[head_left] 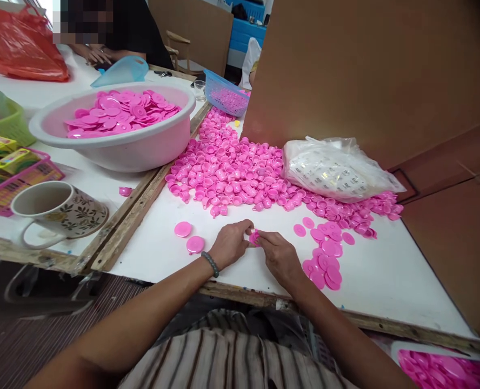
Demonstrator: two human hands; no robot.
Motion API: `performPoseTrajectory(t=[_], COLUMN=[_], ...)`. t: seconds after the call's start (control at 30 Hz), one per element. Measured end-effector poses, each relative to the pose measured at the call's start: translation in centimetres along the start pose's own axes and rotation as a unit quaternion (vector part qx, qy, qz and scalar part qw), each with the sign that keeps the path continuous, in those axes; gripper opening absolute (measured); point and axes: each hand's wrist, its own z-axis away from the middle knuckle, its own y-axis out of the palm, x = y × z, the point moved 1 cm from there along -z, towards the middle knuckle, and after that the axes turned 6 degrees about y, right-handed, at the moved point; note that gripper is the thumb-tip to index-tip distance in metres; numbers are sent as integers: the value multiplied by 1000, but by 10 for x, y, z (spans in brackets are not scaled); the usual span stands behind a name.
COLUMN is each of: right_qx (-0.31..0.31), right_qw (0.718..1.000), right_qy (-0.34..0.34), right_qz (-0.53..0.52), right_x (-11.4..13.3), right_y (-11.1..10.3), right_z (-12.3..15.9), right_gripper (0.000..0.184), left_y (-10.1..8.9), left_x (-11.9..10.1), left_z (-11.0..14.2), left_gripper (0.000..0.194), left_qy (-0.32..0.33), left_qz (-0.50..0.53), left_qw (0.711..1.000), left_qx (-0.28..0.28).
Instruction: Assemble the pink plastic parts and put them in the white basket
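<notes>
Close together over the white tabletop, my left hand (230, 246) and my right hand (280, 256) both pinch a small pink toy cup (255, 237); fingers partly hide it. A bead bracelet circles my left wrist. Beyond my hands spreads a big heap of pink toy cups (227, 173). Two round pink pieces (195, 245) lie left of my left hand, the nearer one with a small part sticking out underneath. To the right of my right hand, several flat pink toy saucers (327, 265) lie overlapping in a loose group.
A white basin (142, 154) of pink discs stands back left, near a flowered mug (81, 213) and a pink basket (41, 173). A plastic bag (337, 170) rests on the cups beside a cardboard wall (365, 75). Across the table sits another person (134, 27).
</notes>
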Motion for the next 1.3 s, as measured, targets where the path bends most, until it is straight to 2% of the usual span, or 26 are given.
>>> performPoseTrajectory(t=[0.13,0.2,0.27,0.33,0.4,0.47,0.53,0.6,0.67,0.73,0.87,0.97,1.07,1.13,1.3], right_qx=[22,7,-20,-25,10,44,49,52,81,113,155,200,229,222,114], right_qw=[999,1000,993,967,926,897,910,945,968,977,982,977,971,972,984], right_qy=[-15,8,64,153,241,290,270,191,107,68,39,6,15,40,117], right_qz=[27,-15,-100,-203,-292,-329,-311,-259,-210,-170,-103,-72,-65,-67,-73], right_x=[-1,-2,-1,0,4,9,12,13,14,13,10,6,6,8,16], right_y=[1,0,-1,-1,-1,-2,-5,-8,-10,-11,-11,-11,-12,-13,-13], right_z=[2,1,-1,-3,-5,-7,-8,-9,-11,-14,-27,-39,-47,-46,-25], right_gripper=[34,33,29,23,20,22,27,31,31,25,8,8,14,19,24], left_y=[2,2,0,-5,-11,-17,-22,-26,-28,-29,-28,-29,-30,-30,-29], left_x=[1,0,0,-2,-3,-3,-2,-2,-3,-4,-3,-1,0,1,2], left_z=[0,0,2,5,8,11,12,10,7,3,-6,-13,-16,-15,-8], left_gripper=[29,32,34,33,26,20,19,24,28,29,22,20,21,23,33], left_qy=[-7,-2,8,7,-17,-65,-123,-177,-218,-252,-335,-376,-386,-376,-299], left_qz=[9,10,20,52,102,152,204,256,299,324,335,332,325,326,332], left_qw=[1000,1000,1000,999,994,986,971,949,927,909,877,860,856,861,894], left_qx=[-2,-1,2,11,22,30,40,55,66,68,81,98,109,106,46])
